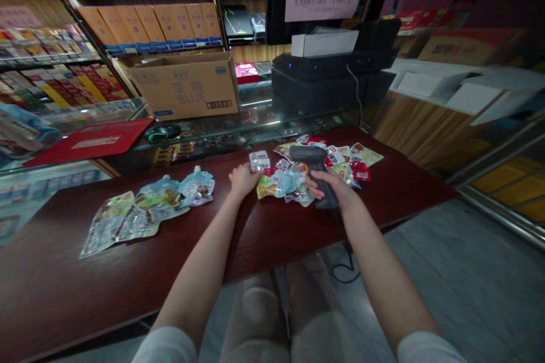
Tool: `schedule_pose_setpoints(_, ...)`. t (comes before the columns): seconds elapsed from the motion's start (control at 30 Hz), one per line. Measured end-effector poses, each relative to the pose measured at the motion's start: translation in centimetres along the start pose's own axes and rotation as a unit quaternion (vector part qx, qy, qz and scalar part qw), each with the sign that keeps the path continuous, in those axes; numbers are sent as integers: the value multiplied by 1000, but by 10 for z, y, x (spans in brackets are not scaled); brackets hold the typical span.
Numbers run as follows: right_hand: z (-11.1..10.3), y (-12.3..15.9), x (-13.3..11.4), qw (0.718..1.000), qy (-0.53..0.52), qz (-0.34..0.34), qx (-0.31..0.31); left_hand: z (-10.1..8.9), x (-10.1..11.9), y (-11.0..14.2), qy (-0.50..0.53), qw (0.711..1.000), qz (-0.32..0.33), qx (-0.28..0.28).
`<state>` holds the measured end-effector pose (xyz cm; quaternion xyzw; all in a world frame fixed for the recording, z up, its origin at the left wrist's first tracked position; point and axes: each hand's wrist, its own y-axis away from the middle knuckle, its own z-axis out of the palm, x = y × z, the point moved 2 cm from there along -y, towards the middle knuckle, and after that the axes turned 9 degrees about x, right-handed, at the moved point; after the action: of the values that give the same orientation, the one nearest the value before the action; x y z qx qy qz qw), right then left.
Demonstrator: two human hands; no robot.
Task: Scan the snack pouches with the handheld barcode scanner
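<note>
My right hand is wrapped round the handle of a dark barcode scanner, its head above a pile of snacks. My left hand is closed at the edge of a red-and-white snack packet; the fingertips are partly hidden. Between my hands lies a blue-and-green spouted pouch. Several bright snack packets are heaped behind and to the right of the scanner. Off to the left, spouted pouches rest beside flat silvery packets.
The dark red wooden desktop carries all this. Behind stand a cardboard box, a mouse on a glass counter, and a black till below a monitor. The scanner's cable dangles over the front edge.
</note>
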<state>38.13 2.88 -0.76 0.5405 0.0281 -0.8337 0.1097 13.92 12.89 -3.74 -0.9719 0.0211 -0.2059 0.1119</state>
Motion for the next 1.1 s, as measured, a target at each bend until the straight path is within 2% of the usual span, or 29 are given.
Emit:
schedule_pose_setpoints(0.1,-1,-1,1,1000,8,-2,-1,4,0,0,38,999,-9,2)
schedule_pose_setpoints(0.2,-2,-2,2,1000,12,-6,-2,6,-10,-4,169,984,-49,39)
schedule_pose_setpoints(0.27,-2,-2,1,1000,16,-8,-1,5,-17,-9,291,950,-56,94)
schedule_pose_setpoints(0.37,0,-1,0,1000,24,-11,-1,4,-25,-17,454,875,-55,156)
schedule_pose_setpoints(0.47,2,0,0,999,32,-4,-1,4,-27,-20,564,804,-75,173)
schedule_pose_setpoints(0.57,3,0,2,999,44,19,-2,4,-24,-17,606,774,-81,163)
schedule_pose_setpoints(0.73,4,-2,8,997,69,34,-6,4,-23,-11,589,792,-73,143)
schedule_pose_setpoints(0.93,2,-3,10,996,76,38,-11,1,-20,-8,541,823,-42,169)
schedule_pose_setpoints(1.03,3,-2,9,996,74,40,-10,-5,-18,-7,485,858,-28,166)
schedule_pose_setpoints(1.1,4,-2,8,997,69,41,-4,-17,-18,-6,412,897,-16,160)
